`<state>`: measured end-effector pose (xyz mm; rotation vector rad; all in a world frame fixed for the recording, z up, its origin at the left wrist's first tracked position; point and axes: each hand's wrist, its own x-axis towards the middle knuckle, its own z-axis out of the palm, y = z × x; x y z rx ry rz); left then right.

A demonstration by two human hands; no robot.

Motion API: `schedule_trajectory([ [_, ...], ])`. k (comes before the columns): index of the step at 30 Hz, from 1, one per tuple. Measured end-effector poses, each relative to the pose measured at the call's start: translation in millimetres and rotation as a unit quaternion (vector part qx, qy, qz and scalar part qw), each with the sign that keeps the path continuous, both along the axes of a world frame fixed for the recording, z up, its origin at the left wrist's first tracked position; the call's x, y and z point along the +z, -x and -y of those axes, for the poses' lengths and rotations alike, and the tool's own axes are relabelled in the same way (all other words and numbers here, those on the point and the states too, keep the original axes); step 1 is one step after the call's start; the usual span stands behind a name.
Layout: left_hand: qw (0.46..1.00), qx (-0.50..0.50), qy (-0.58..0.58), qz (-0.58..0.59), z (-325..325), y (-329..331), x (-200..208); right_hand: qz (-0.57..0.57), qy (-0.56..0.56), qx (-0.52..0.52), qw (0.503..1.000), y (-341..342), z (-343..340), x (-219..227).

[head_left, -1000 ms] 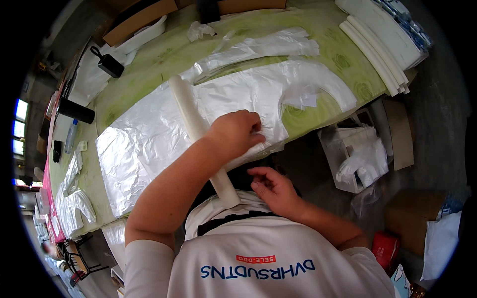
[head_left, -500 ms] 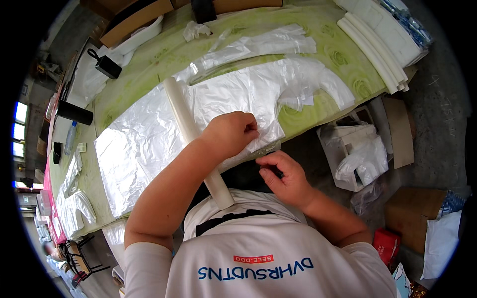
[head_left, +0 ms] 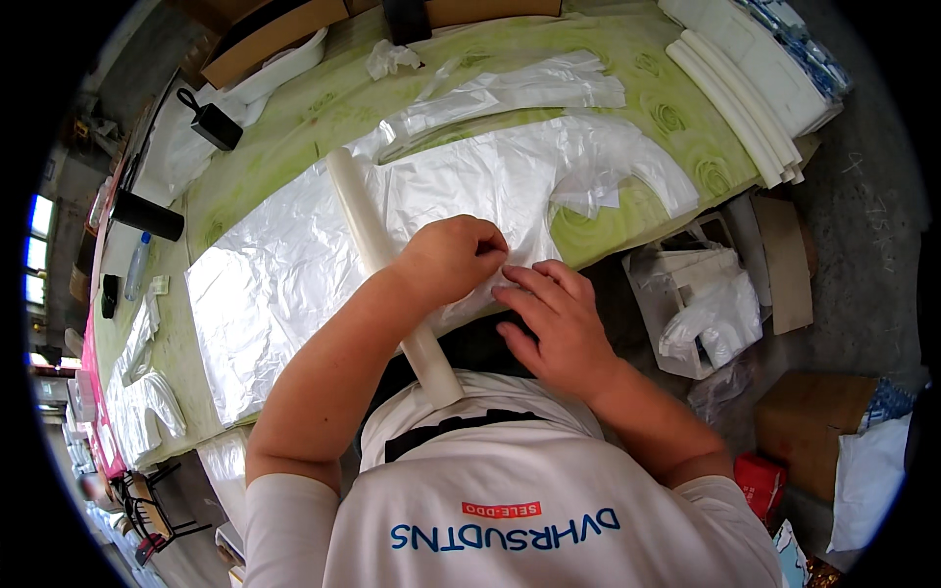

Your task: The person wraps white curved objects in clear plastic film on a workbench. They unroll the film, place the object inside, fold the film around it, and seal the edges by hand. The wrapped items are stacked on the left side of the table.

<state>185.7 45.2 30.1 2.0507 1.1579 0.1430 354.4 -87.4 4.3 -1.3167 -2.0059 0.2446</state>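
1. Head view: a clear plastic sheet (head_left: 265, 294) lies along the near edge of the green-covered counter (head_left: 676, 118).
2. A pale roll (head_left: 359, 211) lies across it and overhangs that edge.
3. The left hand (head_left: 453, 257), fingers curled, is over the sheet; whether its grip pinches it cannot be told.
4. The right hand (head_left: 564, 328) is just beside the left at that edge, its grip open, thumb and fingers parted.

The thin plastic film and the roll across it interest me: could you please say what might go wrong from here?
The wrinkled plastic film might tear or crease further near the left hand and right hand. The pale roll overhangs the near edge of the table, so could slip off.
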Motion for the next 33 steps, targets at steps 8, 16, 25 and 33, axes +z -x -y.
schedule_trajectory([
  [8, 0.980, 0.145, 0.094, 0.100, 2.0, 13.9, 15.4, -0.010, 0.026, -0.038, 0.999, -1.8, -0.8, -20.1],
  [16, 0.967, 0.159, 0.089, 0.176, 5.9, 23.7, 11.8, -0.003, -0.056, -0.032, 0.998, -12.0, -49.2, -2.2],
  [25, 0.989, 0.096, 0.048, 0.106, -6.1, 12.1, 23.0, 0.052, -0.010, -0.235, 0.970, -49.7, -156.4, -24.9],
  [33, 0.955, 0.186, 0.049, 0.225, -67.3, -66.0, 15.1, 0.067, -0.117, -0.190, 0.972, -49.2, -152.2, -39.5],
])
